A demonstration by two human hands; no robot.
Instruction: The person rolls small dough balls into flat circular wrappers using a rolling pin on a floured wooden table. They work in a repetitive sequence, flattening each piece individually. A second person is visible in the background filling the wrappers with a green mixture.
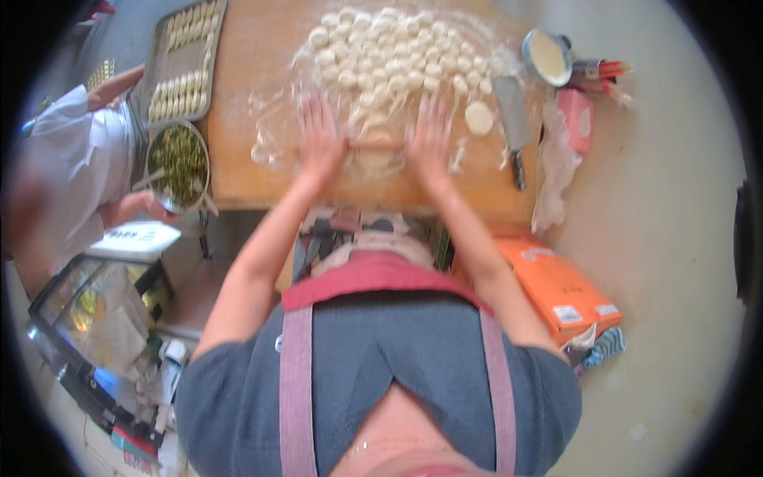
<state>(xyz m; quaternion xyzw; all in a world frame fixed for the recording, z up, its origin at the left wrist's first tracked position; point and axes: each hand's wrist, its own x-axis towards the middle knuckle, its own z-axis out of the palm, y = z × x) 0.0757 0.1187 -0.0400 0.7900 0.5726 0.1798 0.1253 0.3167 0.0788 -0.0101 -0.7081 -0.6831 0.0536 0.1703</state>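
Note:
My left hand (320,137) and my right hand (429,136) lie palm down on the ends of a thin wooden rolling pin (375,144), fingers stretched forward. Under the pin is a flattened piece of dough (378,161), partly hidden and blurred. Just beyond my fingertips, a heap of small floured dough pieces (405,53) spreads over the wooden table (256,185). To the right of my right hand rests one flat round dough wrapper (478,118). A cleaver (510,110) lies beside it, its dark handle towards me.
A bowl with pale contents (548,58) and a pink package (575,121) sit at the right edge. At left, a tray (179,62) holds rows of dumplings; another person (98,143) is by a bowl of green filling (177,158). An orange box (554,280) stands below, right.

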